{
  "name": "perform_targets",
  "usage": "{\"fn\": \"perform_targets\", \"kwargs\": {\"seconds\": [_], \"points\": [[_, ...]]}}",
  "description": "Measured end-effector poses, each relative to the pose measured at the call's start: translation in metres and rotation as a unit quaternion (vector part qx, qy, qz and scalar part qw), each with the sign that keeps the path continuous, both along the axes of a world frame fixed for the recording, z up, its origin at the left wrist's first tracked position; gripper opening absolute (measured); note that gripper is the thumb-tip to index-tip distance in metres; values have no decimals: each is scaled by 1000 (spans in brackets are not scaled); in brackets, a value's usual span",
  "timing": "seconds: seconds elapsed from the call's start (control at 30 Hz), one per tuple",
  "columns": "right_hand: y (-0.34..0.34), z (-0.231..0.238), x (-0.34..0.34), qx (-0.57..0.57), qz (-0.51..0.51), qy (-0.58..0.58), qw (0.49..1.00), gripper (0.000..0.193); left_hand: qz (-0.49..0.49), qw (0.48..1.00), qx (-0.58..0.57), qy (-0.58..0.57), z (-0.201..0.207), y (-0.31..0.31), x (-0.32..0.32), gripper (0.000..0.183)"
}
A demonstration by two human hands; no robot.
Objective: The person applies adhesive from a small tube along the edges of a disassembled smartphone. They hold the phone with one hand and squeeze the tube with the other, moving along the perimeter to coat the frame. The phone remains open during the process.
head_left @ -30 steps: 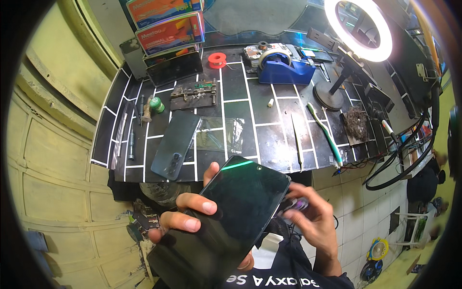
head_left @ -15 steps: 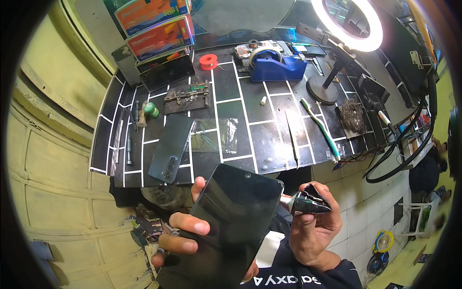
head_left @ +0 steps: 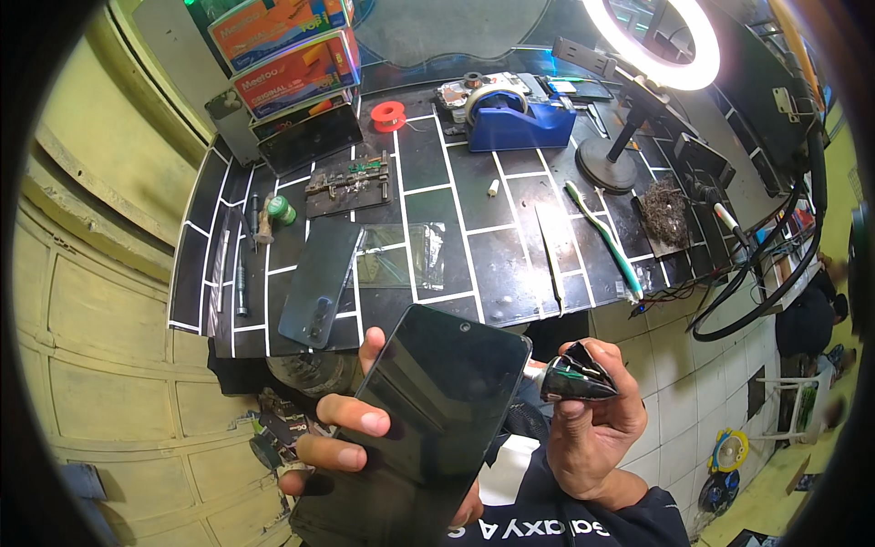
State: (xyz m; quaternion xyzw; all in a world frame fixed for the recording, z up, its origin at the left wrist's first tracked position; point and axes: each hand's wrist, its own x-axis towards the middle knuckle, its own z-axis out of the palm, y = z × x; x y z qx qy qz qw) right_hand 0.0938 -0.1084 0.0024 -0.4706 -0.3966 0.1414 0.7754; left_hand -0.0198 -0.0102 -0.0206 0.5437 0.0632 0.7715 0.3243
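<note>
The left hand (head_left: 344, 412) is clamped on a black phone screen (head_left: 437, 401), its fingers bent over the left edge and the thumb showing low on the right, so the screen sits slanted in the air just off the near side of the counter (head_left: 506, 242). The right hand (head_left: 597, 447) is closed on a crumpled black tube (head_left: 574, 380), its white nozzle (head_left: 534, 373) right by the screen's right edge; from here I can't tell if they touch. Past the hands, a dark blue phone (head_left: 319, 283) lies back side up, with a clear plastic pouch (head_left: 401, 255) just beside it. Over to the right I see a small white cap (head_left: 493, 188), a slim pointed tool (head_left: 548, 255) and a green-and-white toothbrush (head_left: 603, 239), with a wire tangle (head_left: 663, 215) near the brush. Farther back are a metal board holder (head_left: 351, 187), a red spool (head_left: 388, 116), a blue tape dispenser (head_left: 521, 129) and a lit ring light (head_left: 685, 77)
</note>
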Motion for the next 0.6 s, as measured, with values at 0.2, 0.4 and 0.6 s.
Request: {"fn": "perform_targets", "kwargs": {"seconds": [0.2,0.4,0.6], "points": [[-3,-2,1,-12,-2,1,1000,47,-1,1000,4,6,-1,4,-2,89],[-3,0,0,-17,1,-17,1000,48,4,1000,4,9,-1,4,-3,87],[-4,-3,0,-21,1,-25,999,47,6,1000,0,8,-1,4,-2,85]]}}
